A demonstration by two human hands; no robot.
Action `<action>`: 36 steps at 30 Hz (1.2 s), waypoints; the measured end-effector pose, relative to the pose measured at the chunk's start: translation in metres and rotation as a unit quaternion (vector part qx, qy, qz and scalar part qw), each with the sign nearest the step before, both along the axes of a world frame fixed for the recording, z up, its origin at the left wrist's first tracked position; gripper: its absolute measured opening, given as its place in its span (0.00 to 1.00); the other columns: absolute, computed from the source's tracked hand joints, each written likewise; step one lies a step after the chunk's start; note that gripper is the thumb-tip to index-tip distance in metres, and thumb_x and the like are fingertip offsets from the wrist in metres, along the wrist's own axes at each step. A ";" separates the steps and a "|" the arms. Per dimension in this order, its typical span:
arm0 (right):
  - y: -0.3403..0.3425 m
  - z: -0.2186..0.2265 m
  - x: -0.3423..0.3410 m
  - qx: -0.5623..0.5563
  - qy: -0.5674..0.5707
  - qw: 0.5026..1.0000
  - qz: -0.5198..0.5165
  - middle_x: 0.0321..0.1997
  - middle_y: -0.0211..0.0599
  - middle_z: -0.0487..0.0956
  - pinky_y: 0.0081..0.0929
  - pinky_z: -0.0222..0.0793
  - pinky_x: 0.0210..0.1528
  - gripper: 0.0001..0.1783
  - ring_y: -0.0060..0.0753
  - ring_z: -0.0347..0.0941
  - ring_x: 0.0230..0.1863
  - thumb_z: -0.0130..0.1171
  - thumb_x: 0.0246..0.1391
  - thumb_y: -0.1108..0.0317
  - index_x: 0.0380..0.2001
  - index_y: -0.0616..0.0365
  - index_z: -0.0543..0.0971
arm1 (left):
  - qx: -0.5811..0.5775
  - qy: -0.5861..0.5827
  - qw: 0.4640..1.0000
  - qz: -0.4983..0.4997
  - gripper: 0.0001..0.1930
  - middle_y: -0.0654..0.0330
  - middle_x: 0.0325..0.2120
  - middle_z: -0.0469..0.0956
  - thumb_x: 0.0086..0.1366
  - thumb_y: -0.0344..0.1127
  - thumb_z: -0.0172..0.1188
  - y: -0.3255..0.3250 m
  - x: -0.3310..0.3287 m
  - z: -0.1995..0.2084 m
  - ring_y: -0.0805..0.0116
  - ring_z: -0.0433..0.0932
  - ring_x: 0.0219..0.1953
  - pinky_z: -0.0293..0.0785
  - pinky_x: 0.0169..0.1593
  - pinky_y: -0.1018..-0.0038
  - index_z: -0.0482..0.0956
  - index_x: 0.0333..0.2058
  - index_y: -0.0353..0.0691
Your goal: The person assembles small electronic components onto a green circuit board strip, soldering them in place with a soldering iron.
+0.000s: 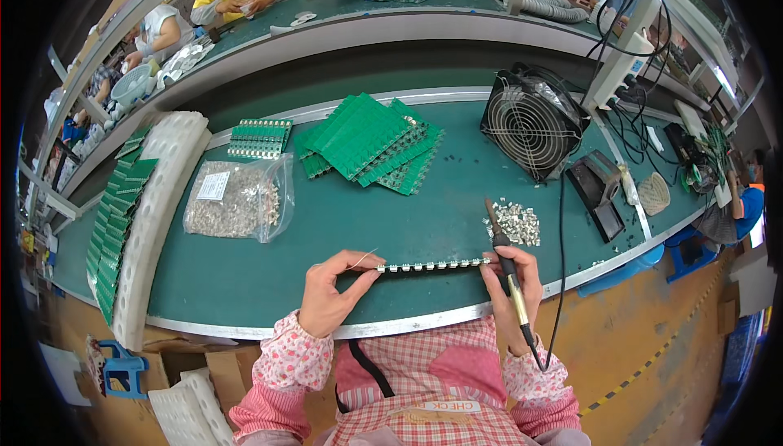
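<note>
Between my two hands a narrow circuit board strip (432, 266) is held edge-on above the table's front edge, with a row of small metal connectors along it. My left hand (333, 287) pinches its left end, and a thin wire of solder (364, 259) sticks up by those fingers. The strip's right end sits in the fingertips of my right hand (514, 291). That same hand also holds a soldering iron (512, 283), its tip pointing away from me. Just beyond the iron's tip lies a pile of small metal connectors (518, 224).
Green circuit boards (367, 140) are stacked mid-table, beside a smaller board panel (259, 137). A bag of connectors (232, 199) lies left, near white foam (159, 226) holding boards (118, 226). A black fan (534, 124) and black tray (597, 193) stand right. Co-workers sit opposite.
</note>
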State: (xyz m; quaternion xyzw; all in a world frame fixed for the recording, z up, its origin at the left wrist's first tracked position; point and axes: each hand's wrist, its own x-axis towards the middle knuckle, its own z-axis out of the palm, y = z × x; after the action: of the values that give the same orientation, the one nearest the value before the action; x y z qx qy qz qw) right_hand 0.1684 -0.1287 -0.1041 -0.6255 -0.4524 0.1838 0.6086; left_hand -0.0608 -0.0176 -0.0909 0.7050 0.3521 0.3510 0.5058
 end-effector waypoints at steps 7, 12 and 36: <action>-0.002 -0.006 0.001 0.030 0.001 1.000 0.001 0.39 0.41 0.79 0.19 0.72 0.42 0.18 0.25 0.77 0.39 0.59 0.49 0.83 0.44 0.63 0.70 | 0.022 -0.009 1.000 -0.004 0.08 0.54 0.36 0.79 0.55 0.18 0.59 -0.001 0.002 -0.001 0.66 0.76 0.44 0.69 0.52 0.72 0.78 0.35 0.32; -0.005 -0.008 0.003 0.042 -0.004 0.999 -0.002 0.40 0.40 0.79 0.20 0.72 0.43 0.18 0.25 0.77 0.40 0.60 0.49 0.83 0.44 0.63 0.70 | 0.015 -0.024 1.000 -0.008 0.08 0.54 0.37 0.79 0.55 0.18 0.58 -0.001 0.005 -0.001 0.65 0.76 0.44 0.69 0.52 0.71 0.77 0.35 0.31; -0.004 -0.016 0.006 0.078 -0.001 0.997 -0.003 0.37 0.39 0.80 0.19 0.73 0.39 0.19 0.26 0.78 0.37 0.61 0.46 0.82 0.43 0.61 0.72 | 0.011 -0.023 1.000 0.009 0.08 0.55 0.36 0.77 0.56 0.17 0.58 -0.007 0.009 0.001 0.70 0.76 0.41 0.71 0.48 0.75 0.76 0.35 0.30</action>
State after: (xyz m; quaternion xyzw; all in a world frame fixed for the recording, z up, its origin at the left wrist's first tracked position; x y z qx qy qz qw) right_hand 0.1741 -0.1327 -0.1197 -0.5776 -0.4640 0.1463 0.6554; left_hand -0.0514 -0.0246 -0.0902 0.6991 0.3423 0.3758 0.5029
